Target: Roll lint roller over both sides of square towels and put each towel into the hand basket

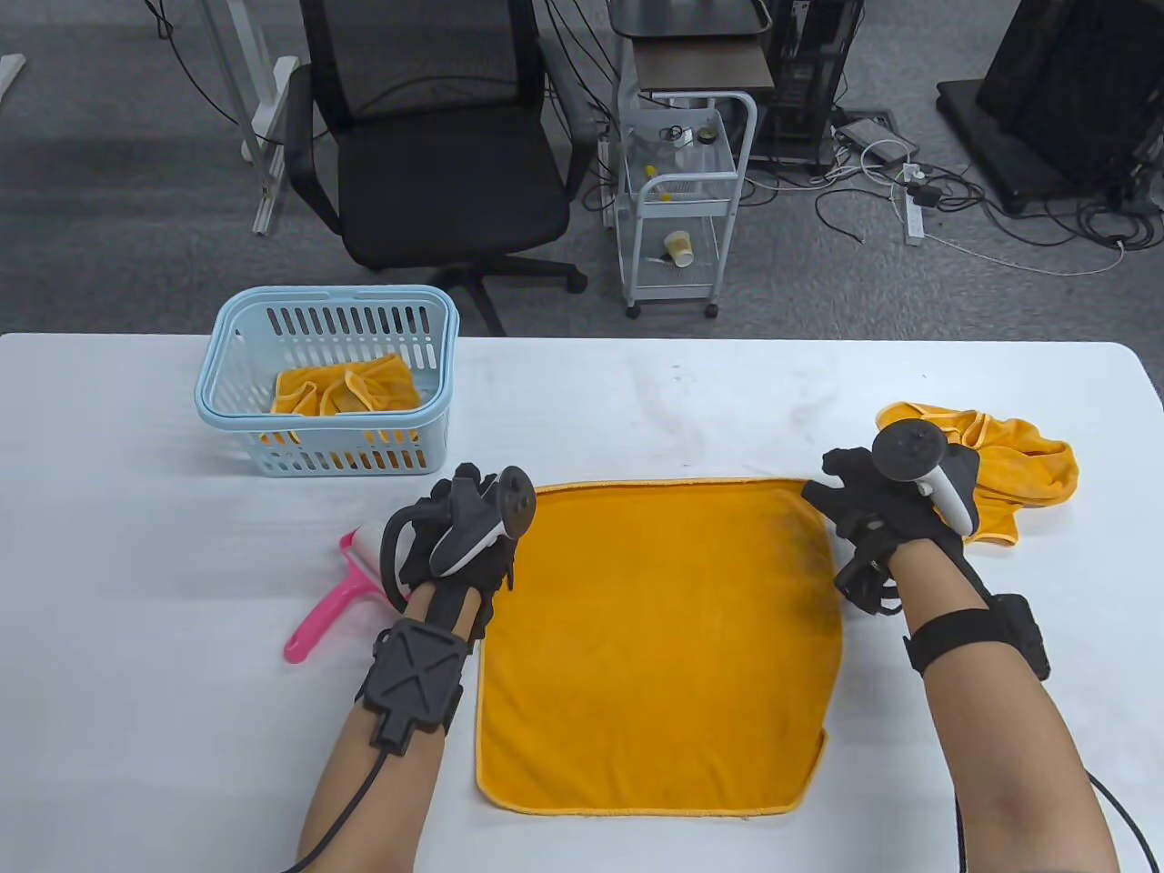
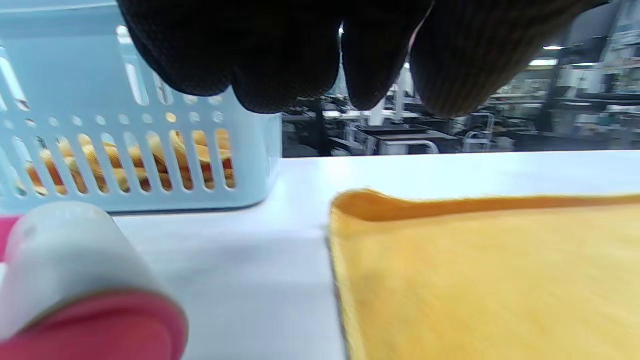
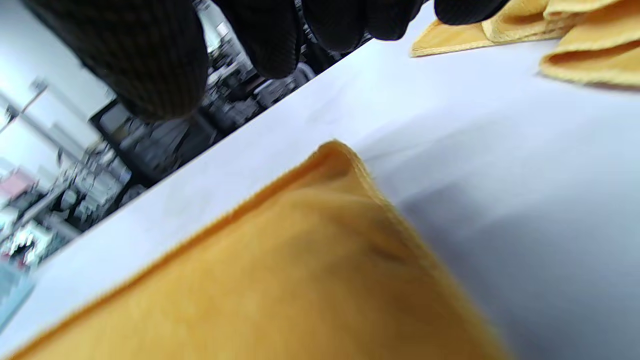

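An orange square towel (image 1: 655, 646) lies spread flat in the middle of the white table (image 1: 136, 564). My left hand (image 1: 459, 532) hovers at its far left corner (image 2: 350, 200), and its fingers (image 2: 280, 60) hang above the cloth, holding nothing. My right hand (image 1: 864, 509) is over the far right corner (image 3: 340, 155); its fingers (image 3: 150, 60) are also clear of the towel. The pink lint roller (image 1: 332, 591) lies on the table just left of my left hand, with its white roll (image 2: 65, 260) close by. The light blue basket (image 1: 327, 382) at the back left holds an orange towel (image 1: 350, 386).
Another orange towel (image 1: 1018, 473) lies crumpled at the right, just behind my right hand, and shows at the top right of the right wrist view (image 3: 590, 55). Beyond the table's far edge stand a black office chair (image 1: 436, 155) and a white trolley (image 1: 682, 200).
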A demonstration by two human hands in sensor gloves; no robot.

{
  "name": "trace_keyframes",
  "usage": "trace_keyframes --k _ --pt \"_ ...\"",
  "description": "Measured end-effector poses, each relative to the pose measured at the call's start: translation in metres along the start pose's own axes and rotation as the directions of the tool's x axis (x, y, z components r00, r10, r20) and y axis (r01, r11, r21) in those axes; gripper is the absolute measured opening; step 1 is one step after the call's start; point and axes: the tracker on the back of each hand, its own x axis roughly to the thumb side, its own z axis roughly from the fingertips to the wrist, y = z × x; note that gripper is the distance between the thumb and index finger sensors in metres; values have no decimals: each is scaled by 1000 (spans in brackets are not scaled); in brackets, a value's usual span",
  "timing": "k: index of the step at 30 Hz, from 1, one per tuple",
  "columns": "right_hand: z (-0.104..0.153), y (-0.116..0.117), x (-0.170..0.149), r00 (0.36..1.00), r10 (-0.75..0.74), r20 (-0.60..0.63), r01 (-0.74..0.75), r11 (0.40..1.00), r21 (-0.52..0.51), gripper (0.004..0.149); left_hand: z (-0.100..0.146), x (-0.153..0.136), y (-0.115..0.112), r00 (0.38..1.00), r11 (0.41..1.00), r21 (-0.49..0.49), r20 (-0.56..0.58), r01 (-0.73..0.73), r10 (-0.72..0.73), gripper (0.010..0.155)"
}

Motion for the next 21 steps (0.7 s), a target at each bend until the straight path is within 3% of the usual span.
trace_keyframes --k 3,8,13,17,21 --pt "24 10 -2 987 122 102 -133 985 107 82 24 3 -3 994 998 -65 110 6 1 56" --pt "77 48 -12 913 288 289 -380 858 344 102 68 9 -21 963 980 -196 269 37 18 57" --pt "113 77 -9 875 305 377 -444 817 369 112 99 18 -54 929 923 -376 365 81 67 70" --pt "119 89 -1 858 353 374 -472 828 302 114 105 22 -70 922 898 -407 386 164 6 86" --pt "123 97 1 806 454 379 -562 787 254 116 108 26 -78 917 881 -421 397 214 -33 94"
